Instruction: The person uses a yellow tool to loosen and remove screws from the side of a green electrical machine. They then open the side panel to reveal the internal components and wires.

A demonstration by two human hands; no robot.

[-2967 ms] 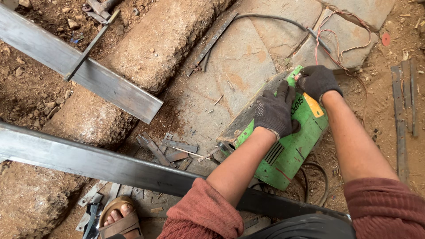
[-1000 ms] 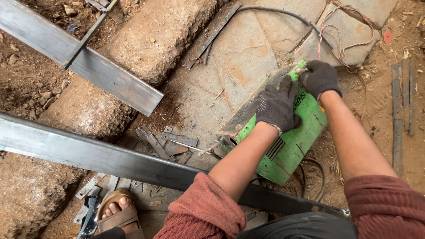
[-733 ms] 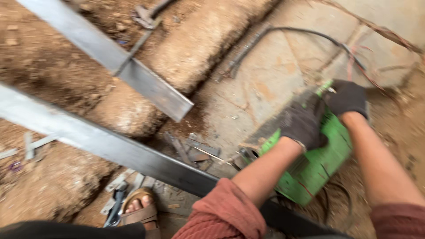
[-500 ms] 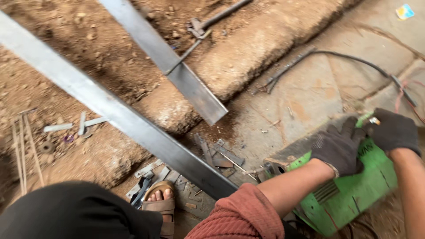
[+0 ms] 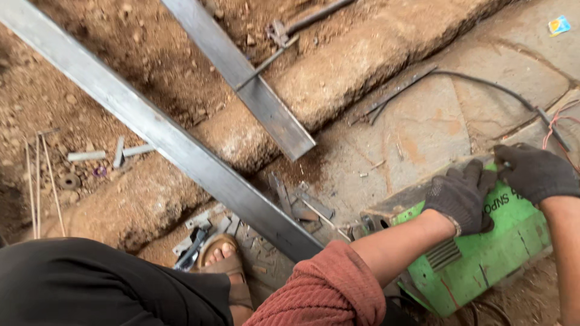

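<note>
Down at four o'clock in the head view, both gloved hands are on a green machine point(image 5: 483, 259), a boxy power unit with vent slots in its side, sitting on the stone floor point(image 5: 435, 127). Left hand point(image 5: 462, 196), in a dark knit glove, lies flat across the machine's top edge, fingers spread and curled over it, pressing rather than clenched. Right hand point(image 5: 534, 172), same dark glove, sits at three o'clock, fingers bent down onto the upper corner of the casing; whether it pinches anything there I cannot tell. Red rolled-up sleeve point(image 5: 320, 293) at six o'clock, bare forearm running up to that left hand.

Long steel bar point(image 5: 163, 136) cuts the scene from eleven o'clock down to the centre, passing just over a sandalled foot point(image 5: 226, 265) at seven o'clock. Second, shorter flat bar point(image 5: 241, 75) angles in from twelve o'clock, its cut end resting on the rough stone kerb point(image 5: 338, 90). Small metal offcuts point(image 5: 299, 205) lie scattered on the floor just beside the machine, at its nine o'clock. Black cable point(image 5: 483, 84) curves across the floor at one o'clock, well apart from the hands. Reddish dirt point(image 5: 78, 121) fills ten o'clock, with a few thin rods point(image 5: 36, 181) lying on it at nine.
</note>
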